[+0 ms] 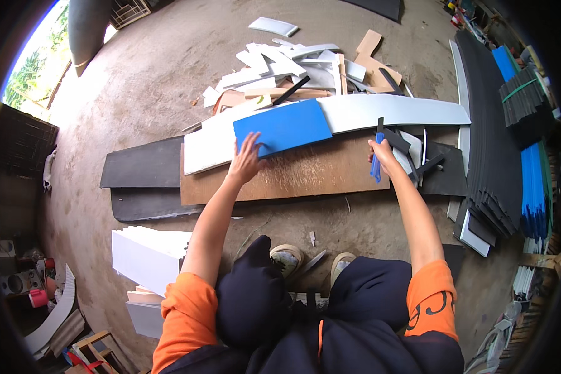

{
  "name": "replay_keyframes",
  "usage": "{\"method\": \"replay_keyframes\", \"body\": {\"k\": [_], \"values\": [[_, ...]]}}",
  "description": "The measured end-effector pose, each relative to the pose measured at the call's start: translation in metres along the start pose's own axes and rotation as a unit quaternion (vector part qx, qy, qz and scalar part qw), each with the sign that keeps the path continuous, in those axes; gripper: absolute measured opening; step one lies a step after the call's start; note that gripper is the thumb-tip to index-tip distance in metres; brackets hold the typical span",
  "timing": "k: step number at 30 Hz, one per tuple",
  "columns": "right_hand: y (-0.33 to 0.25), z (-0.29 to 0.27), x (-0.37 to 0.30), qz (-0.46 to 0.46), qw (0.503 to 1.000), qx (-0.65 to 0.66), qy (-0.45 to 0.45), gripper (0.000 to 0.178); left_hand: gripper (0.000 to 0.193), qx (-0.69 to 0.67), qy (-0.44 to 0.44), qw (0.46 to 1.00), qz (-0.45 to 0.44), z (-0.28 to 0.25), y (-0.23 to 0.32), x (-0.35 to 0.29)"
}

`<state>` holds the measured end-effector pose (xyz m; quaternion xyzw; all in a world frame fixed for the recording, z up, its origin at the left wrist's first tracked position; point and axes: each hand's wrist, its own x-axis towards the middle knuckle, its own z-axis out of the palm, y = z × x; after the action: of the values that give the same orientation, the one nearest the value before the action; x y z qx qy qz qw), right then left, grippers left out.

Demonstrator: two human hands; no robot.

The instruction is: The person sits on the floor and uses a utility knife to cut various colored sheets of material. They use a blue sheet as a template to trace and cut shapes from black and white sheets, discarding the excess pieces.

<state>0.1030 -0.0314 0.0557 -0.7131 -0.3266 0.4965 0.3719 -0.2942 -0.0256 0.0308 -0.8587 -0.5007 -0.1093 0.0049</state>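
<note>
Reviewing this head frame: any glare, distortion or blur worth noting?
Head view: strong glare from the opening at upper left washes out the floor beside it; the black rim shows fisheye falloff, and the dark stack at right looks bowed; the left edge is dim; the left hand, blue panel and utility knife look reasonably sharp.

Left hand (pixel 245 163): spread at lower edge of blue panel (pixel 296 126). Right hand (pixel 384 154): grips blue-handled cutter (pixel 375 171), blade pointing away.
</note>
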Motion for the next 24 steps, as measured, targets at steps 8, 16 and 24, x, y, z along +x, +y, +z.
{"method": "replay_keyframes", "body": {"k": [8,16,24], "values": [[0.027,0.062,0.075,0.005,0.981,0.169,0.093,0.036,0.077,-0.004,0.098,0.847,-0.523,0.035,-0.078,-0.03],[0.016,0.101,0.094,0.022,0.941,0.237,0.242,0.04,0.086,0.042,0.077,0.826,-0.557,0.053,-0.126,-0.046],[0.009,0.03,0.104,-0.09,0.963,0.191,0.167,0.036,0.078,0.047,0.028,0.777,-0.627,0.045,-0.075,-0.035]]}}
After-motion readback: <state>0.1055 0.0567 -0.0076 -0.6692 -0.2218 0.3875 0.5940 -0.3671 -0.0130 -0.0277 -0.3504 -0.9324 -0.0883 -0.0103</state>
